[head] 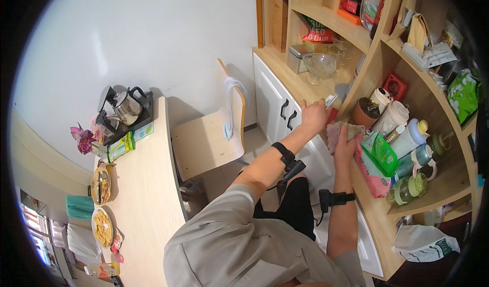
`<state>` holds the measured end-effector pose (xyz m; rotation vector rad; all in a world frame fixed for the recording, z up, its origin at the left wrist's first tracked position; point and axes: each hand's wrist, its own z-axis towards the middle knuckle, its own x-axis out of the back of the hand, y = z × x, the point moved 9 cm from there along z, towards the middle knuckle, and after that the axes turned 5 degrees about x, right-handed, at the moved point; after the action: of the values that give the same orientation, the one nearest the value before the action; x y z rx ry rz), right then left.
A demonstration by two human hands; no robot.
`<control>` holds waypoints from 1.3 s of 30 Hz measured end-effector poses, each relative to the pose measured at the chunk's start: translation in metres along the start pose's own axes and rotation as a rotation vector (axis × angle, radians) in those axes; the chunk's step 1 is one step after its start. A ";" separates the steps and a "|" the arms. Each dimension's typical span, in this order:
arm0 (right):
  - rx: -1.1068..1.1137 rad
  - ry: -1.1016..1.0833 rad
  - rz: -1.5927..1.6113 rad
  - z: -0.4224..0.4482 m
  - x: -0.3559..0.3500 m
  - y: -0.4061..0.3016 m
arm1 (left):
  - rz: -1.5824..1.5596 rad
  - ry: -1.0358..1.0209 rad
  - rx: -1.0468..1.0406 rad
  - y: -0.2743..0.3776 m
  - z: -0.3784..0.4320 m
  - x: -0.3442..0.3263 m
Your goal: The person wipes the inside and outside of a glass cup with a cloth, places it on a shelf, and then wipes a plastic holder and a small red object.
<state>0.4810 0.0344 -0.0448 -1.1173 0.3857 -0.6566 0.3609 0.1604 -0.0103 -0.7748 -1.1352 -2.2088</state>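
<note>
My left hand (315, 117) is over the front edge of the wooden cabinet top (282, 74), its fingers bent beside a small white item (331, 100) and a red item (332, 115); whether it grips either cannot be told. Close by on the right, my right hand (345, 147) holds a crumpled pinkish-grey cloth (336, 136) near the shelf divider. Just beyond the cloth stands a brown round container (366, 112). A green packet (382, 153) lies on a pink pack (370, 172) beside my right hand.
Cups and bottles, among them a blue-white bottle (410, 136) and a green bottle (408, 189), crowd the right compartment. A glass bowl (320, 65) and a metal tin (298, 58) stand farther back. A wooden chair (208, 141) and a table (153, 195) are on the left.
</note>
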 end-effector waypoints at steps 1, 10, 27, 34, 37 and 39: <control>0.061 0.008 0.002 0.000 0.000 -0.006 | -0.029 0.058 -0.006 -0.004 0.002 0.006; 0.372 -0.379 -0.256 -0.034 -0.074 -0.058 | -0.961 -0.146 0.502 -0.081 -0.059 0.057; 0.895 -0.766 -0.329 -0.156 -0.247 -0.148 | -1.740 -0.230 0.772 -0.173 -0.174 0.155; 0.823 -0.610 -0.493 -0.114 -0.257 -0.129 | -1.652 -0.273 0.814 -0.184 -0.174 0.176; 0.978 -0.630 -0.390 -0.143 -0.268 -0.149 | -1.698 -0.204 0.802 -0.191 -0.168 0.180; 1.049 -0.626 -0.413 -0.167 -0.275 -0.158 | -1.733 -0.170 0.761 -0.200 -0.165 0.182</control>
<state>0.1300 0.0543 0.0234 -0.3239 -0.6966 -0.6894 0.0584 0.0870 -0.0702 0.7375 -3.1807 -2.2061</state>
